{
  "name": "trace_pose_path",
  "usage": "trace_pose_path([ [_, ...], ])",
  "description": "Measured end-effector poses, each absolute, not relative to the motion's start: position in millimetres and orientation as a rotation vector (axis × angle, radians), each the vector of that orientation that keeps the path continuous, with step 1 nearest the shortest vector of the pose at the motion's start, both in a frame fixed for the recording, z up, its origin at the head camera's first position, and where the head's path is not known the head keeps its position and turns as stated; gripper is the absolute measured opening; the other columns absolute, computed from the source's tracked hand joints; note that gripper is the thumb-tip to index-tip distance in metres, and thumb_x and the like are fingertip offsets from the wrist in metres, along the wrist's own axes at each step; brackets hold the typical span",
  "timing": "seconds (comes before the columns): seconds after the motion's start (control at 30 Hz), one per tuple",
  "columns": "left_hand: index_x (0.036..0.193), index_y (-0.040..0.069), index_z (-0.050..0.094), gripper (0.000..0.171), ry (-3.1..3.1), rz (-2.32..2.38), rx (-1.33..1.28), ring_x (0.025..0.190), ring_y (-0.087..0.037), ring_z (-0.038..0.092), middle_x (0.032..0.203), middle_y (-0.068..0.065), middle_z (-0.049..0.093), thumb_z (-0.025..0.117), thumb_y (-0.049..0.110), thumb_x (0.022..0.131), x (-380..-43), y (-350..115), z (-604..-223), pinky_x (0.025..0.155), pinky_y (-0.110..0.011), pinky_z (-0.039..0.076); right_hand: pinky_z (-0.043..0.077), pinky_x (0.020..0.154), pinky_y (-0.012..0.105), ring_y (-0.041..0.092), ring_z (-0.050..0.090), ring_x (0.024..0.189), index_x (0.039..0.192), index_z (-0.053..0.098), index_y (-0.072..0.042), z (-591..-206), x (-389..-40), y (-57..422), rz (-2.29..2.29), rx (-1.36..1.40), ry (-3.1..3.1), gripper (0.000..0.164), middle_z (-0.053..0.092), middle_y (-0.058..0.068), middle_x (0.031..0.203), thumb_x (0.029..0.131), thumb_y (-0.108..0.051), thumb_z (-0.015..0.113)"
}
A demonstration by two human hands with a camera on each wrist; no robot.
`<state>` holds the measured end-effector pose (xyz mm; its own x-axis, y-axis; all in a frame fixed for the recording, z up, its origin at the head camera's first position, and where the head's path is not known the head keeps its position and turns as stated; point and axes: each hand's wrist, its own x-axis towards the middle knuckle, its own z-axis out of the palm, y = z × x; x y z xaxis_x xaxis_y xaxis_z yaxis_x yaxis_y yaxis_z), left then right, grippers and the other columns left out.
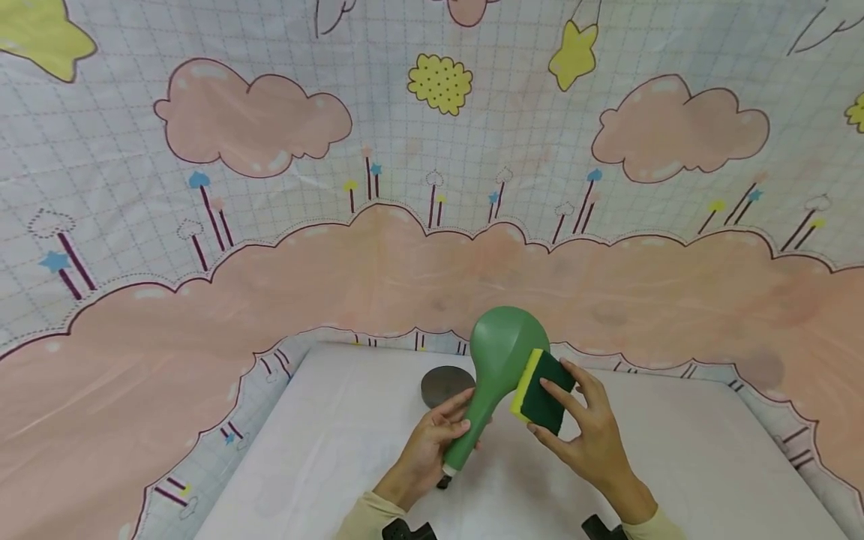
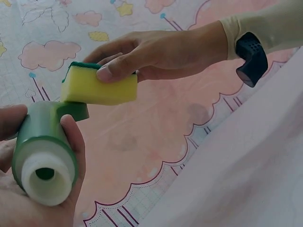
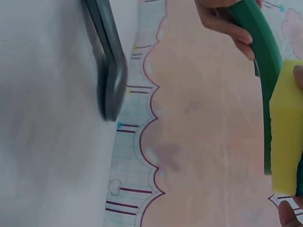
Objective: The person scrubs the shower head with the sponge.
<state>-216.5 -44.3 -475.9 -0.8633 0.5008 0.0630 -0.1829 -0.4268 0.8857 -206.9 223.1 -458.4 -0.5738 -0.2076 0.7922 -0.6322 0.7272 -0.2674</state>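
Bg's basically one big printed sheet [image 1: 513, 127] tbh: pale grid up top w/ pinkish clouds [image 1: 253, 120], yellow stars [image 1: 574, 56] & a dotted yellow blob [image 1: 440, 84], then a wide peach band [image 1: 324, 277] w/ scalloped edges. Lil sticks [image 1: 212, 217] w/ blue, yellow or pink tips poke up along it. White tabletop [image 1: 283, 465] in front. Light's soft & approx. even, w/ faint shadows on the tabletop.

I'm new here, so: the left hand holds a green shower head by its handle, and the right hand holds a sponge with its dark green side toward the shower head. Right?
No, the sponge has its yellow side toward the shower head, not its dark green one, as the right wrist view shows.
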Motion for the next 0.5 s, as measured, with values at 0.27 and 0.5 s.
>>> trace_pose_path([
  [0.27, 0.154, 0.004, 0.028, 0.066, 1.403, 2.290, 0.485, 0.113, -0.012, 0.062, 0.148, -0.015, 0.049, 0.058, 0.001, 0.094, -215.1, -42.3, -476.0, 0.088, -0.028, 0.053, 0.037, 0.094, 0.027, 0.030, 0.042, 0.129, 0.128, 0.066, -0.017, -458.5, -208.4, 223.3, 0.721, 0.639, -2.134, 0.065, 0.044, 0.020, 0.147, 0.083, -0.064, 0.066],
  [0.5, 0.153, 0.004, 0.030, 0.064, 1.396, 2.285, 0.484, 0.109, -0.013, 0.065, 0.140, -0.013, 0.057, 0.057, 0.002, 0.096, -214.6, -39.1, -475.2, 0.087, -0.028, 0.053, 0.036, 0.095, 0.022, 0.026, 0.041, 0.132, 0.127, 0.066, -0.017, -460.1, -205.3, 214.4, 0.717, 0.710, -2.081, 0.063, 0.047, 0.021, 0.145, 0.085, -0.063, 0.063],
])
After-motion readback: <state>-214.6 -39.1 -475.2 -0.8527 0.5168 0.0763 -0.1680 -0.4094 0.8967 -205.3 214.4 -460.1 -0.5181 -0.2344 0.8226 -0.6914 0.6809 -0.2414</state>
